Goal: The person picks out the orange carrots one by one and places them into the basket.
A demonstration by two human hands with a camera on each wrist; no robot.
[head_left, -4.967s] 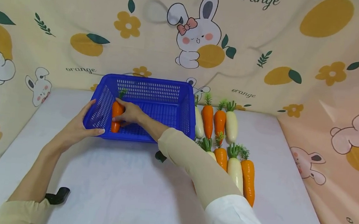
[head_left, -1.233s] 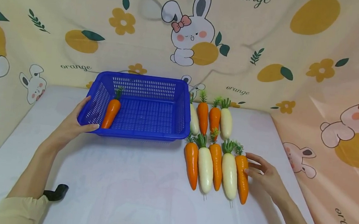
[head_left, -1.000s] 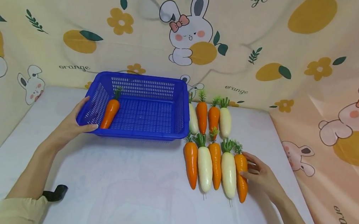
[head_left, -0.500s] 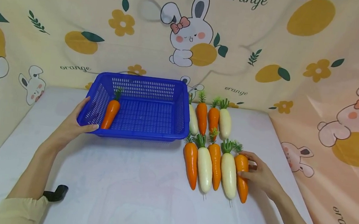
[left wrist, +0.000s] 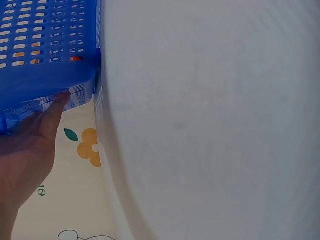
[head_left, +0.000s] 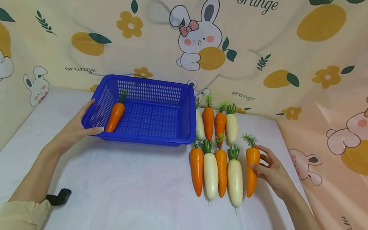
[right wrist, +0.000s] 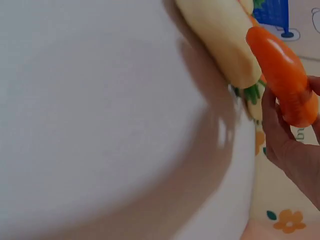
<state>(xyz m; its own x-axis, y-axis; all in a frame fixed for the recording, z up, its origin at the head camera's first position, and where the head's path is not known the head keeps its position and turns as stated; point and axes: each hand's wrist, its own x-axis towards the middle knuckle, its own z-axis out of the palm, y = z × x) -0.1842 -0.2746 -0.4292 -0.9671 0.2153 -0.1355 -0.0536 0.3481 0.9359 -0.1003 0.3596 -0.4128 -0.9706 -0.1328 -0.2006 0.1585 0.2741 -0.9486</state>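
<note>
My right hand (head_left: 272,170) grips an orange toy carrot (head_left: 251,168) at the right end of the near row and holds it raised off the table; the right wrist view shows the carrot (right wrist: 282,75) between thumb and fingers (right wrist: 280,137). My left hand (head_left: 77,129) holds the front left corner of a blue basket (head_left: 142,138), fingers along the wall and thumb (left wrist: 50,120) on the rim (left wrist: 45,100). One orange carrot (head_left: 115,115) lies inside the basket at its left side.
Two rows of orange carrots and white radishes lie right of the basket, a white radish (head_left: 235,177) nearest the lifted carrot. Patterned cloth walls stand behind and to both sides. A black clip (head_left: 58,196) sits near my left sleeve.
My right hand closed round the rightmost carrot of the near row and lifted it up and slightly away from the radish. The left hand and basket stayed put.
</note>
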